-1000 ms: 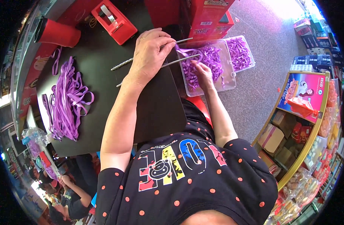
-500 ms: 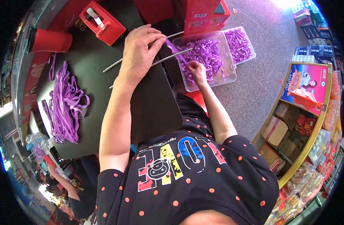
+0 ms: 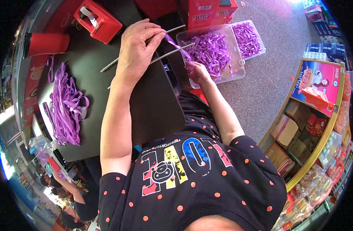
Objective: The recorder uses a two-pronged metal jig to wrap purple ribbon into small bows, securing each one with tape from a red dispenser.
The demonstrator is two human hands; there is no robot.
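A purple ribbon [image 3: 173,43] stretches, twisted, between my two hands. My left hand [image 3: 140,46] is closed, pinching its upper end between thumb and fingers. Lower right, my right hand [image 3: 200,73] grips the other end, where purple material bunches at the fingertips. Two thin metal rods [image 3: 169,53] run slantwise under my left hand and stick out past the black table's [image 3: 153,111] right edge. The ribbon passes by the tips of these rods. My right hand is beside the near left side of a clear plastic box [image 3: 238,71] filled with short purple ribbon pieces.
Long purple ribbons [image 3: 67,109] lie heaped on the table's left. A red tape dispenser [image 3: 103,29] and a red cylinder [image 3: 49,44] stand behind. A second box of pieces [image 3: 246,38] adjoins the first. Shelves [image 3: 295,127] stand right; another person's arm [image 3: 67,186] shows lower left.
My right hand has turned and drawn slightly nearer to me, with ribbon bunched in its fingers. The ribbon now looks narrower and more twisted. The whole view has shifted a little.
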